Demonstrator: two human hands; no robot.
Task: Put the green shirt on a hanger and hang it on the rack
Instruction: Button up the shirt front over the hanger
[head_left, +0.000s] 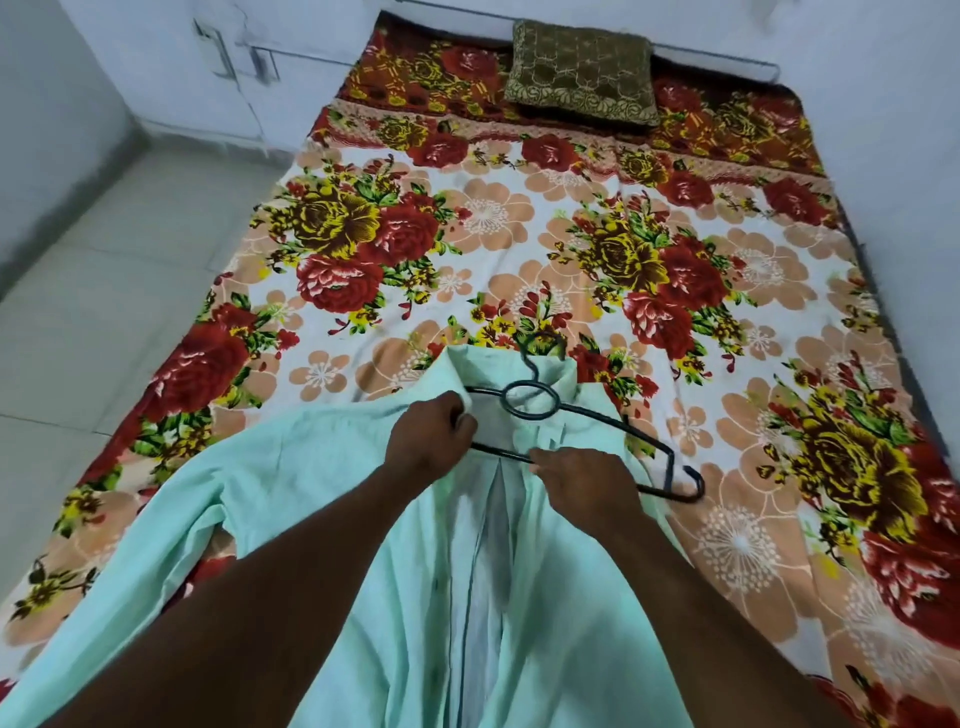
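Observation:
The pale green shirt (322, 499) lies spread on the bed, collar away from me, front opening facing up. A dark wire hanger (597, 421) lies across the collar area, its hook pointing toward the far end of the bed and its right end sticking out past the shirt's right shoulder. My left hand (431, 436) grips the shirt fabric at the left side of the collar, over the hanger's left arm. My right hand (582, 483) pinches the hanger's lower bar together with the shirt's edge near the opening.
The bed is covered by a floral sheet (519, 234) in red, yellow and peach. A brown embroidered pillow (582, 73) sits at the far end against the wall. Pale tiled floor (104, 270) runs along the left. No rack is in view.

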